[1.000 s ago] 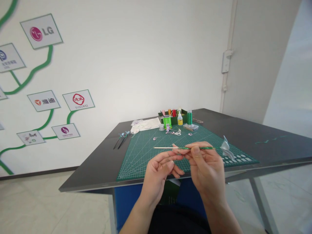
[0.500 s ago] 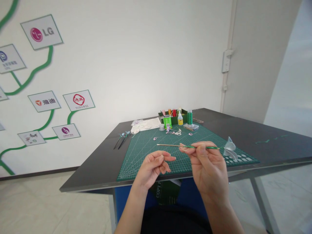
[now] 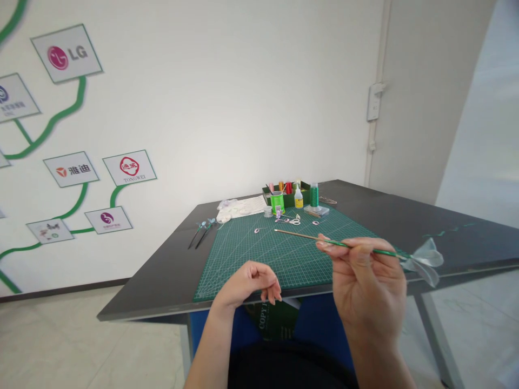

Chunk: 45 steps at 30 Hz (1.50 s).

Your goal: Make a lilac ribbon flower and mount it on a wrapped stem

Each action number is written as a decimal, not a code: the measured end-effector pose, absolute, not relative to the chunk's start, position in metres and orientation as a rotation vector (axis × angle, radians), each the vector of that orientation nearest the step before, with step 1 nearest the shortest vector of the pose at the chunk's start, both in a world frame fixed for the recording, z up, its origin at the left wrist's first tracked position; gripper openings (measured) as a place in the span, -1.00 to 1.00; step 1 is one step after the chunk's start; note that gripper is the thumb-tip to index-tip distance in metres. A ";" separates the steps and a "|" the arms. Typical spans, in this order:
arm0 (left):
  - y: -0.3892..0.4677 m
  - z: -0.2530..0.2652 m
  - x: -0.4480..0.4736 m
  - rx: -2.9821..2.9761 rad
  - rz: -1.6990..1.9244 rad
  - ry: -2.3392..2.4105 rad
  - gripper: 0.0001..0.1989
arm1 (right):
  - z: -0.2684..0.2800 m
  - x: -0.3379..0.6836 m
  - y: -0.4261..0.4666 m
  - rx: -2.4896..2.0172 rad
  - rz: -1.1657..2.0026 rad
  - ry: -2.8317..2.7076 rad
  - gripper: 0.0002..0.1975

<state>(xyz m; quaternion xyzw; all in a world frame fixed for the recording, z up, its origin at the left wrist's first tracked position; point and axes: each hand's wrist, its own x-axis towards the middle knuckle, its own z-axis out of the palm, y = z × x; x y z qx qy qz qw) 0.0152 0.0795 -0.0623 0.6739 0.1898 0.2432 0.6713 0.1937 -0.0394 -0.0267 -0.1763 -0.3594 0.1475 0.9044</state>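
In my right hand (image 3: 371,281) is a thin stem (image 3: 302,235), pinched between thumb and fingers, its middle part wrapped in shiny green thread and its bare end pointing left. Pale translucent petals (image 3: 425,260) spread from the stem's right end, past the mat's edge. My left hand (image 3: 255,281) is lower and to the left, over the near edge of the green cutting mat (image 3: 243,254). Its wrist is bent and the thumb meets the curled index finger; whatever it may pinch is too fine to see. The two hands are apart.
Small scissors (image 3: 295,221), a green tin (image 3: 278,202), a glue bottle (image 3: 299,198) and a green thread spool (image 3: 314,195) stand or lie at the mat's far side. Behind them is a dark green box (image 3: 290,200) with spools. Finished-looking blue sprigs (image 3: 206,231) lie left on the dark table (image 3: 162,270).
My right hand has moved right and a little nearer with the stem, which now tilts down to the right. My left hand has dropped slightly left, its fingers curling downward.
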 end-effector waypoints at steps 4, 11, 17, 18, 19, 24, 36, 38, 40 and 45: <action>0.092 -0.056 -0.002 1.682 0.583 0.660 -0.58 | -0.024 0.196 -0.042 -0.378 0.261 -0.727 -0.87; 0.072 -0.043 -0.002 1.719 1.206 0.948 -0.64 | -0.032 0.188 -0.027 -0.447 0.310 -0.860 -0.88; 0.017 -0.031 0.027 1.462 0.903 0.239 -0.42 | -0.039 0.180 -0.019 -0.540 0.281 -0.978 -0.87; 0.012 -0.031 0.030 1.446 0.872 0.213 -0.41 | -0.039 0.180 -0.019 -0.549 0.275 -0.986 -0.87; 0.009 -0.030 0.033 1.440 0.862 0.197 -0.41 | -0.039 0.180 -0.020 -0.554 0.275 -0.990 -0.87; 0.001 -0.025 0.035 1.581 0.947 0.333 -0.58 | -0.037 0.181 -0.021 -0.507 0.351 -0.984 -0.87; -0.021 -0.011 0.018 2.210 1.132 0.480 -0.70 | -0.034 0.187 -0.017 -0.592 0.274 -1.042 -0.83; -0.025 -0.008 0.013 2.267 1.157 0.469 -0.71 | -0.032 0.189 -0.017 -0.595 0.290 -1.090 -0.84; -0.027 -0.005 0.008 2.315 1.167 0.455 -0.71 | -0.030 0.192 -0.017 -0.616 0.297 -1.161 -0.83; -0.028 -0.001 -0.005 2.369 1.195 0.429 -0.73 | -0.028 0.197 -0.020 -0.690 0.329 -1.319 -0.79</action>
